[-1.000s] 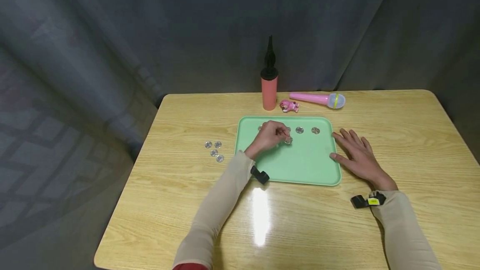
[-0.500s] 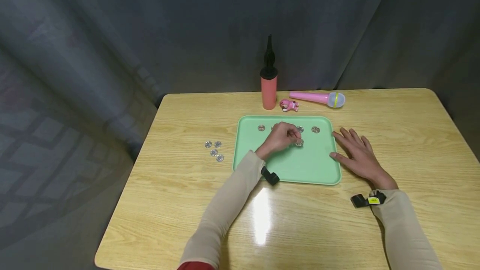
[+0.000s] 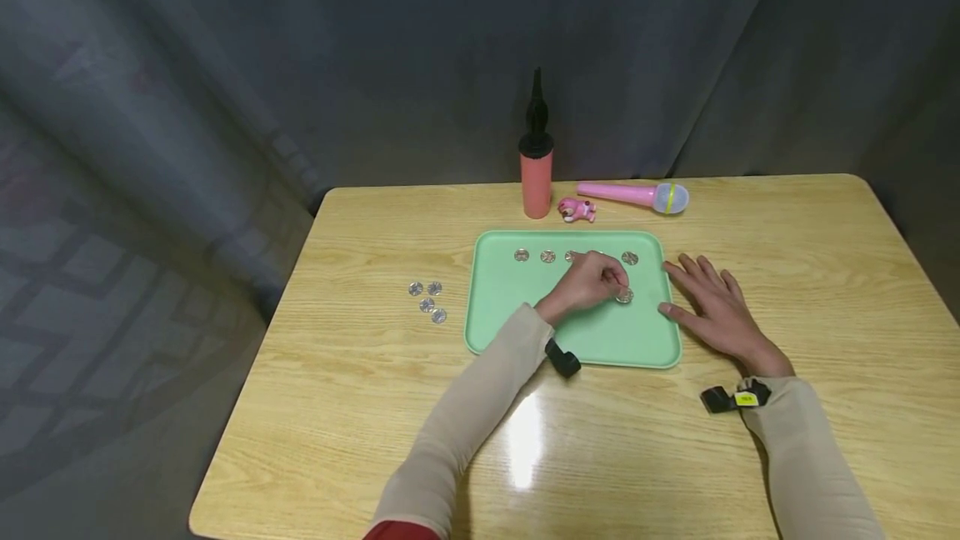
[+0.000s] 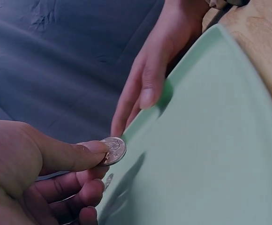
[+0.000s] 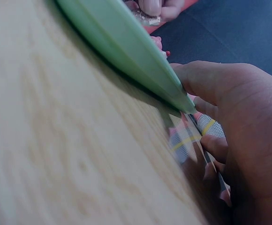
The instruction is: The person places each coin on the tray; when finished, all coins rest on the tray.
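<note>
Between thumb and fingertips, my left hand (image 3: 588,283) pinches a silver coin (image 4: 114,151), held above the right part of a pale green tray (image 3: 496,294). A row of coins (image 3: 521,255) lies along the tray's far side, some partly hidden behind the left hand. With its fingers fairly straight and spread, my right hand (image 3: 712,311) is at the tray's right edge. Its thumb and index finger touch the rim there in the head view. Left of the tray, several loose coins (image 3: 427,305) lie together on the wooden table (image 3: 352,390).
Behind the tray stands a coral pump-like cylinder (image 3: 536,186) with a black pointed top. Beside it lie a small pink bear figure (image 3: 576,209) and a pink toy microphone (image 3: 630,194). A dark curtain (image 3: 420,65) hangs behind the table.
My left hand has moved right and slightly nearer over the tray, carrying the pinched coin and uncovering coins at the row's left end. The right hand has stayed at the rim.
</note>
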Available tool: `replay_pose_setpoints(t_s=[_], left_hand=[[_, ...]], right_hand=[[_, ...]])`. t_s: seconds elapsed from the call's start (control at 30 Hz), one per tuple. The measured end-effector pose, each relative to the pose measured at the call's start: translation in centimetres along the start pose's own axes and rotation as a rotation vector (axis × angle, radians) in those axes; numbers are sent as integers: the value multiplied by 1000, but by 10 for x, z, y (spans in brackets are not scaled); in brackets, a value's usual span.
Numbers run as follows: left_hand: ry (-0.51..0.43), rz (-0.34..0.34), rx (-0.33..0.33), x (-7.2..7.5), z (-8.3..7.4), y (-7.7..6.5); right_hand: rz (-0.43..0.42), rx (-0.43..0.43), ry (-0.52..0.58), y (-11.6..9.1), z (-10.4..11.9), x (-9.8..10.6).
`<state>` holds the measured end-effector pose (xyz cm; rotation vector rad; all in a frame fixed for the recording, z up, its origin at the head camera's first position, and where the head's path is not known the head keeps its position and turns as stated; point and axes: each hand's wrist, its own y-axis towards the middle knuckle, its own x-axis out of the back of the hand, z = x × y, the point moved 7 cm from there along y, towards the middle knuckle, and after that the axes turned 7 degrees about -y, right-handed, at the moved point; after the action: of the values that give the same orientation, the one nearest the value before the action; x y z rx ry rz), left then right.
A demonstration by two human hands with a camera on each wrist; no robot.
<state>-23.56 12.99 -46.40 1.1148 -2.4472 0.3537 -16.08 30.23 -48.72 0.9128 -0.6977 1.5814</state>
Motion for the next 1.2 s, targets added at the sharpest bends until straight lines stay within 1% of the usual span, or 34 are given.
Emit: replay_pose_setpoints(t_s=[0.17, 0.3, 0.53, 0.63, 0.77, 0.93, 1.03, 1.2], left_hand=[[63, 9, -16, -10, -2, 5], [148, -7, -40, -14, -6, 8], [243, -31, 1, -21, -7, 9], [288, -36, 3, -23, -8, 9], [337, -20, -11, -26, -11, 8], [404, 12, -6, -29, -12, 8], [424, 20, -6, -31, -11, 8], [423, 25, -20, -30, -10, 8]], right_hand=[[-2, 6, -4, 0, 0, 0], [0, 5, -5, 0, -1, -1], [3, 2, -8, 0, -1, -1], [7, 2, -2, 0, 0, -1], [11, 5, 8, 1, 0, 0], [9, 11, 2, 1, 0, -1], [5, 10, -3, 0, -1, -1], [4, 8, -4, 0, -2, -2]])
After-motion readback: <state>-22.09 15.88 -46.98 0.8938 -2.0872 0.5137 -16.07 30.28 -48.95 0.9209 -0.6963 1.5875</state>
